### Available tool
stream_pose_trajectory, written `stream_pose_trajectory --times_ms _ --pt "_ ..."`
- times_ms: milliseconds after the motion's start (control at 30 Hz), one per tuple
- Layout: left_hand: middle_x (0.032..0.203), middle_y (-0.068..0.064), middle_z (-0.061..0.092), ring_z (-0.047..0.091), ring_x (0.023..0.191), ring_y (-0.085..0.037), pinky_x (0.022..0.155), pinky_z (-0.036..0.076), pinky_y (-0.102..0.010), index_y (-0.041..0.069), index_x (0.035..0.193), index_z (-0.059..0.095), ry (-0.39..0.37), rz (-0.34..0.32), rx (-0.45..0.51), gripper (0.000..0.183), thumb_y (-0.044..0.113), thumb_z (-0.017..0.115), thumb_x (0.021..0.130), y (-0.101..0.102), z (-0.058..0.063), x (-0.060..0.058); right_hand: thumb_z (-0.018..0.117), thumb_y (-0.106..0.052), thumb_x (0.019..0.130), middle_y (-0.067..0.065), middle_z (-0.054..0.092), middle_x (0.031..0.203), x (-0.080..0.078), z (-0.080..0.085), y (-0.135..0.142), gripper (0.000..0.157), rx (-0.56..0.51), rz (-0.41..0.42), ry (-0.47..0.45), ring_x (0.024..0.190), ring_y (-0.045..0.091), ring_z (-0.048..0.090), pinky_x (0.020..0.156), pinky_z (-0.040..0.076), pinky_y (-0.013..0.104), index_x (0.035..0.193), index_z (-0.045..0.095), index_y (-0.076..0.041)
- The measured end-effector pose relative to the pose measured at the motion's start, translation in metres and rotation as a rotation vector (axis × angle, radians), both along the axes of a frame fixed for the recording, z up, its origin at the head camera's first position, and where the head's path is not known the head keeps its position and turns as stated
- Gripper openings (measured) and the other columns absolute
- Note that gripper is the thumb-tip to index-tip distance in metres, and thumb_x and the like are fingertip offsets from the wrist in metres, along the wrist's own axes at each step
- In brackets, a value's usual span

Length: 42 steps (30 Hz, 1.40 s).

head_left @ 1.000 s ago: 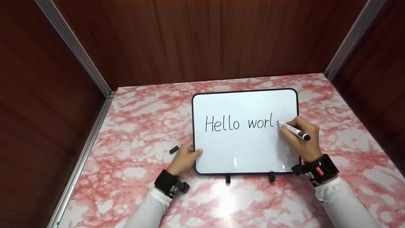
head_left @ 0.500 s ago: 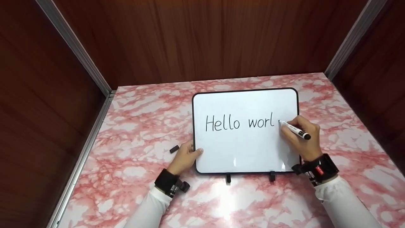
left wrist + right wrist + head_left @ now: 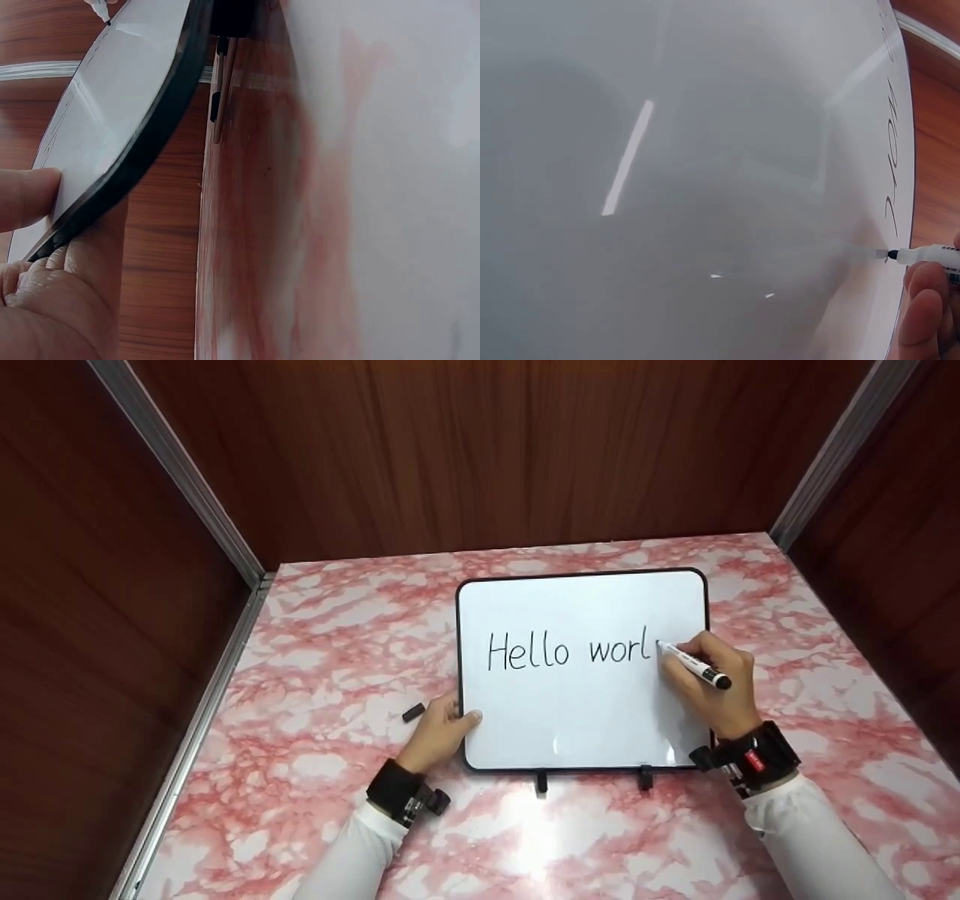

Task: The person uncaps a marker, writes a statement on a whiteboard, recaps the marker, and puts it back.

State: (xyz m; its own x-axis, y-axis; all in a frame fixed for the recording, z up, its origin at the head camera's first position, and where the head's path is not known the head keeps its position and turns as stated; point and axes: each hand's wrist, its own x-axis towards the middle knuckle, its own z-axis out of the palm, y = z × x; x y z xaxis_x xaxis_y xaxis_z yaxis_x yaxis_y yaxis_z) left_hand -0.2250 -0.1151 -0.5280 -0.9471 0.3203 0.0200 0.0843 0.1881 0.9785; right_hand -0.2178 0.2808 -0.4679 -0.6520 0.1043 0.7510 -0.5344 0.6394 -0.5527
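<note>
A black-framed whiteboard (image 3: 577, 705) leans on a stand, with "Hello worl" written across it in black. My left hand (image 3: 436, 733) grips the board's lower left edge, thumb on the white face and fingers behind the frame, as the left wrist view also shows. My right hand (image 3: 716, 686) pinches a white marker (image 3: 697, 666) with a black end. The black tip of the marker (image 3: 922, 255) is right at the board's surface, just after the letter l, where a small dark mark shows beside it in the right wrist view.
A black marker cap (image 3: 413, 712) lies on the red-and-white marbled table (image 3: 337, 660), left of my left hand. Two black stand feet (image 3: 541, 782) jut out under the board. Dark wood panels (image 3: 480, 457) enclose the table at the back and sides.
The marker tip shifted slightly right, then back left and a little up, my right hand moving with it. My left hand and the board have stayed nearly in place.
</note>
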Motion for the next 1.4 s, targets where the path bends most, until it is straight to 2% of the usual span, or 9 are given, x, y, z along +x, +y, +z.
stream_pose_trajectory --times_ms 233,400,667,867,1133,1400 --pt "0.113 -0.032 0.078 0.076 0.092 -0.020 0.084 0.069 -0.039 -0.013 0.129 0.066 0.012 -0.007 0.023 0.031 0.000 0.062 0.101 0.000 0.001 0.001 0.081 0.009 0.078 0.012 0.071 0.065 0.000 -0.003 -0.002 0.014 0.017 -0.008 0.005 0.062 -0.008 0.050 0.059 0.037 0.004 0.077 0.070 0.002" --pt "0.114 -0.032 0.077 0.077 0.094 -0.023 0.085 0.069 -0.041 -0.013 0.132 0.065 0.007 -0.005 0.026 0.033 0.001 0.062 0.102 0.001 0.002 0.001 0.084 0.005 0.079 0.010 0.072 0.066 0.000 -0.004 -0.001 0.015 0.040 0.013 0.014 0.063 -0.007 0.050 0.059 0.038 0.005 0.076 0.070 0.000" --pt "0.116 -0.029 0.078 0.078 0.094 -0.024 0.086 0.069 -0.040 -0.010 0.133 0.066 -0.008 0.010 -0.003 0.033 0.004 0.063 0.102 0.000 0.002 0.001 0.083 0.011 0.076 0.013 0.068 0.062 0.001 -0.007 0.000 0.019 0.042 0.032 0.022 0.060 -0.008 0.047 0.057 0.037 0.006 0.072 0.067 0.002" --pt "0.117 -0.030 0.078 0.078 0.097 -0.025 0.088 0.069 -0.040 -0.011 0.133 0.066 -0.024 0.010 0.005 0.034 0.004 0.063 0.102 0.001 0.000 0.001 0.085 0.009 0.076 0.008 0.068 0.060 0.004 -0.007 0.002 0.020 0.054 0.045 0.004 0.058 -0.006 0.048 0.055 0.037 0.007 0.071 0.067 0.000" --pt "0.115 -0.032 0.077 0.078 0.095 -0.023 0.085 0.069 -0.039 -0.013 0.132 0.065 0.016 -0.006 0.019 0.033 0.002 0.062 0.102 0.001 0.000 0.001 0.081 0.011 0.074 0.007 0.062 0.055 0.011 -0.002 0.000 0.021 0.047 0.037 0.016 0.056 -0.007 0.043 0.052 0.032 0.008 0.067 0.065 -0.001" --pt "0.116 -0.032 0.077 0.078 0.097 -0.027 0.086 0.069 -0.040 -0.012 0.133 0.066 0.026 -0.001 0.006 0.034 0.002 0.062 0.102 0.001 0.000 0.000 0.083 0.009 0.077 0.002 0.063 0.058 0.011 -0.005 0.010 0.022 0.015 0.049 -0.054 0.055 -0.008 0.046 0.050 0.033 0.009 0.069 0.066 -0.002"
